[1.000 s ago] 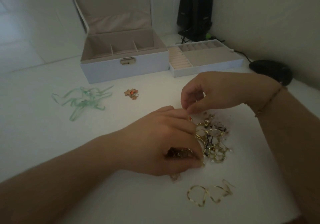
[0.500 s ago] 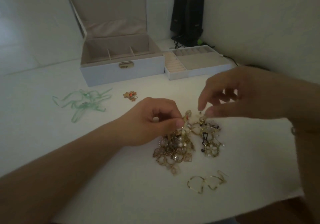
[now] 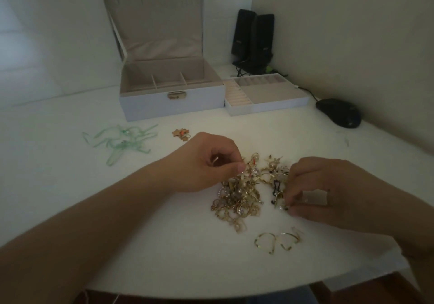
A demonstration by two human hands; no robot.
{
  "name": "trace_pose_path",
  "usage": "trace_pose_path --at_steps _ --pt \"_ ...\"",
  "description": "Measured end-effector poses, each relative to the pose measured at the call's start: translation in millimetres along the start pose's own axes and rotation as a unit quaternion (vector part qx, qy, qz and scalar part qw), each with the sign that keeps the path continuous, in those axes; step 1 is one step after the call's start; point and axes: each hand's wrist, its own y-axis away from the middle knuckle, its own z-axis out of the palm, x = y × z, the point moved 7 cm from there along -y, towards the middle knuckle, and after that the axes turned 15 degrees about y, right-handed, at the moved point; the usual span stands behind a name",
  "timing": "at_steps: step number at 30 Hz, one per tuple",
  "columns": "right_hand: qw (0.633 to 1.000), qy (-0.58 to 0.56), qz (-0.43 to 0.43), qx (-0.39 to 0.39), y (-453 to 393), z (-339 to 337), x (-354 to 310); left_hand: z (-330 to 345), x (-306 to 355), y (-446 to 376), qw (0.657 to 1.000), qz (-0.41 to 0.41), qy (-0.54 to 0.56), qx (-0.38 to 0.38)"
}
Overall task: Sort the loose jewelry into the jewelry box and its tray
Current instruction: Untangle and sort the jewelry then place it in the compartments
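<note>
A tangled pile of gold jewelry (image 3: 242,198) lies on the white table. My left hand (image 3: 206,163) pinches a small piece at the pile's upper left edge. My right hand (image 3: 314,191) pinches another small piece at the pile's right side, low to the table. A pair of thin gold hoops (image 3: 277,240) lies apart, nearer to me. The open white jewelry box (image 3: 171,104) stands at the back, lid up, its compartments showing nothing inside. Its tray (image 3: 265,106) sits just to the box's right.
Green ribbon-like strands (image 3: 122,139) lie at the left, and a small star-shaped orange piece (image 3: 180,133) sits between them and my left hand. Two black speakers (image 3: 253,38) stand in the back corner. A black mouse (image 3: 338,112) rests by the right wall. The table's near edge runs just below the hoops.
My right hand has dropped from above the pile to its right side and now pinches a piece there. My left hand keeps its pinch at the pile's upper left.
</note>
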Motion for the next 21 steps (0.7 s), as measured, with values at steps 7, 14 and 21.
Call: trace_pose_path --at_steps 7,14,21 --pt "0.996 -0.064 0.008 0.064 -1.8 -7.5 2.4 -5.6 1.0 -0.2 1.0 -0.006 -0.016 0.018" --pt "0.973 -0.215 0.009 0.08 -24.5 -22.5 0.9 -7.5 1.9 -3.6 0.998 -0.022 0.053 0.041" --pt "0.904 -0.427 -0.026 -0.023 -95.0 -41.2 -3.9 -23.7 -3.9 -5.3 0.965 -0.088 0.206 0.133"
